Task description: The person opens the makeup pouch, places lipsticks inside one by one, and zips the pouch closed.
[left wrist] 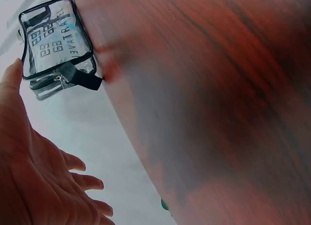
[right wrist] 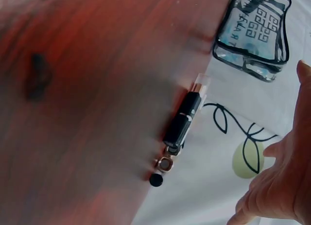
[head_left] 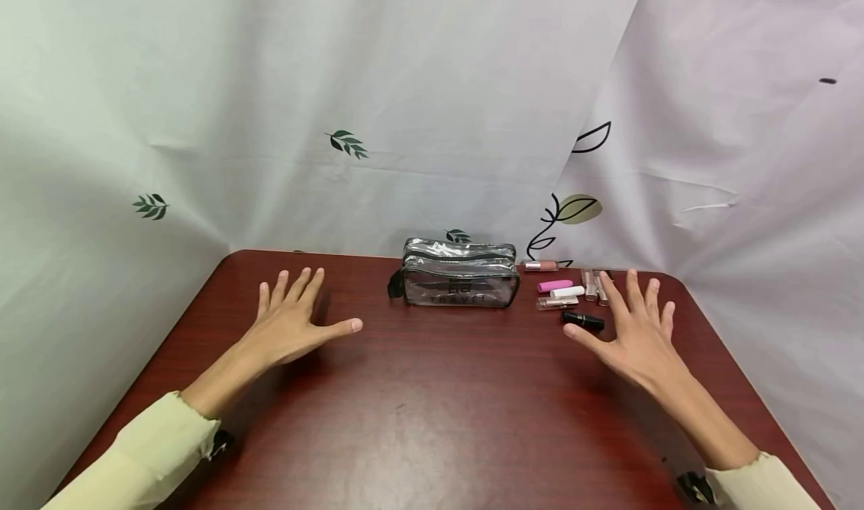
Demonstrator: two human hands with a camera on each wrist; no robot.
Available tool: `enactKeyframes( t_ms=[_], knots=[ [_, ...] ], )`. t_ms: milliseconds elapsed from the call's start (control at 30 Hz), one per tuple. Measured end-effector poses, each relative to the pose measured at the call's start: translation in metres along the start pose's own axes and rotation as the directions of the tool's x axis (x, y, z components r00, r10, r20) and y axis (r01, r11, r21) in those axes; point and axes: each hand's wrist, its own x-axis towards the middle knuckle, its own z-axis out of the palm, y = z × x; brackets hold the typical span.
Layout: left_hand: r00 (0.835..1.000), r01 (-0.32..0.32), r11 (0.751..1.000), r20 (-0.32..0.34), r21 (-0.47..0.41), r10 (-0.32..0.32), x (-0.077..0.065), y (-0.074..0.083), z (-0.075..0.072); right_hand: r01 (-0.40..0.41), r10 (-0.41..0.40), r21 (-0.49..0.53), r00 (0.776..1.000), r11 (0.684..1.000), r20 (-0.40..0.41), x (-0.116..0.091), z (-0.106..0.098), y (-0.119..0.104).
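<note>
My left hand [head_left: 290,328] is spread above the left side of the table with nothing in it. My right hand [head_left: 640,341], also empty with fingers apart, hovers at the right beside several small cosmetic tubes. Nearest its thumb lies a black lipstick tube [head_left: 583,321]. Behind that are a pink tube [head_left: 555,286], a white tube [head_left: 568,292] and a clear tube [head_left: 557,303]. A peach lip gloss tube [head_left: 542,266] lies at the back edge. Between the hands stands a transparent zippered travel pouch [head_left: 462,289] with black trim, its strap [left wrist: 80,78] showing in the left wrist view.
The dark red wooden table [head_left: 418,405] has rounded far corners. Whitish cloth [head_left: 270,105] with leaf prints hangs behind it and along both sides. A small black object [right wrist: 37,77] appears blurred on the table in the right wrist view.
</note>
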Motion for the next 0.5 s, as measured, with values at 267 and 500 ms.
enactKeyframes(
  t_ms=[267, 500],
  knots=[
    [1.0, -0.029, 0.999, -0.012, 0.014, 0.029, 0.009, 0.011, 0.003, 0.028, -0.028, -0.012, 0.998, 1.0, 0.055, 0.012, 0.0, -0.021],
    [0.998, -0.061, 0.998, -0.007, -0.015, 0.061, 0.021, 0.03, 0.006, 0.082, -0.08, -0.021, 0.993, 0.996, 0.082, 0.023, 0.002, -0.045]
  ],
)
